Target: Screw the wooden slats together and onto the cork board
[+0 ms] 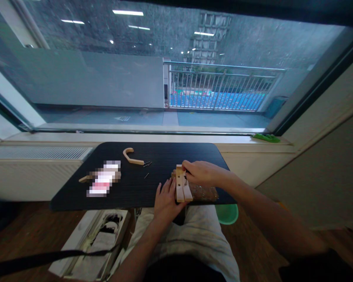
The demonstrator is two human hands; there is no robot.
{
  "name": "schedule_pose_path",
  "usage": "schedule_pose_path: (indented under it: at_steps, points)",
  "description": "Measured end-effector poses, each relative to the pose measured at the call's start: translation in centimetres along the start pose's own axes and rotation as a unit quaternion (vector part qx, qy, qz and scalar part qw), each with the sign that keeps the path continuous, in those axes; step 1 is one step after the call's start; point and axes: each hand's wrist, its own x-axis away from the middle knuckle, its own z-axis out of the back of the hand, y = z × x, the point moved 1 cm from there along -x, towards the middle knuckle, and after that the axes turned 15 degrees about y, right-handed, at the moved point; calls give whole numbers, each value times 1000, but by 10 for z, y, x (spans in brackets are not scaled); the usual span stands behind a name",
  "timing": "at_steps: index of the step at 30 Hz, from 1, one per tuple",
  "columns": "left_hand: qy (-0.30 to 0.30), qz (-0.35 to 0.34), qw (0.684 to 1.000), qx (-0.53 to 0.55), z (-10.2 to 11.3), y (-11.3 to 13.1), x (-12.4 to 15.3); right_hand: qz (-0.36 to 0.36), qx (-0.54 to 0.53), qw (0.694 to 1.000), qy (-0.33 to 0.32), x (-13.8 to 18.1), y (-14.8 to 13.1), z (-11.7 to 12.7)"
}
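Observation:
A small light wooden assembly made of upright slats stands near the front edge of the black table, on a brown base. My right hand is closed over the top of the slats and grips them. My left hand rests against the left side of the wooden assembly with its fingers stretched out along it. A curved wooden piece lies further back on the table, with a few small dark nails or screws beside it.
A blurred-out pink and white item lies at the table's left with a small wooden piece beside it. An open box sits on the floor at the left. A green stool shows under the table. A wide window stands behind.

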Motion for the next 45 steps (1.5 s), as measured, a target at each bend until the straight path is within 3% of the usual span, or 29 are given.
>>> schedule_pose_path:
  at_steps: [45]
  points:
    - [-11,6,1000,7,-1,-1,0,-39,58,997,-26,-5,-6,11]
